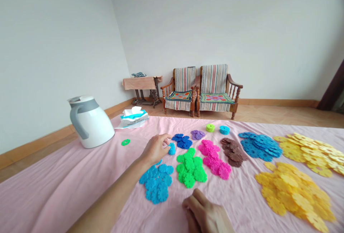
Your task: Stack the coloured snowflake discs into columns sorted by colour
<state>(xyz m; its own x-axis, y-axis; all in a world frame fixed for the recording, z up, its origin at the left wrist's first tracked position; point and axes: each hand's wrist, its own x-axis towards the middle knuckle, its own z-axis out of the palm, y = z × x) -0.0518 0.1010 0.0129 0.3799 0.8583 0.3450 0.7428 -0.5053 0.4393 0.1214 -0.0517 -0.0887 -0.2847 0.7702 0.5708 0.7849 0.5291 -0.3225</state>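
My left hand (pixel 157 148) reaches over the cloth with its fingers curled at a small stack of light blue notched plastic discs (pixel 171 149). Below that wrist lies a loose pile of light blue discs (pixel 157 183). My right hand (pixel 205 211) is closed near the front edge of view; its curled fingers hide whatever may be in them. Just beyond it is a bright green disc pile (pixel 190 168). Pink discs (pixel 215 159), dark blue discs (pixel 182 141) and purple discs (pixel 198 134) lie farther back.
Brown discs (pixel 233 152), blue discs (pixel 260 145) and yellow discs (pixel 295 190) spread rightward. Neat green (pixel 210 128) and blue (pixel 224 130) stacks stand behind. A white jug (pixel 98 127), tissue pack (pixel 134 116) and single green disc (pixel 125 142) are left on the pink cloth (pixel 88 183).
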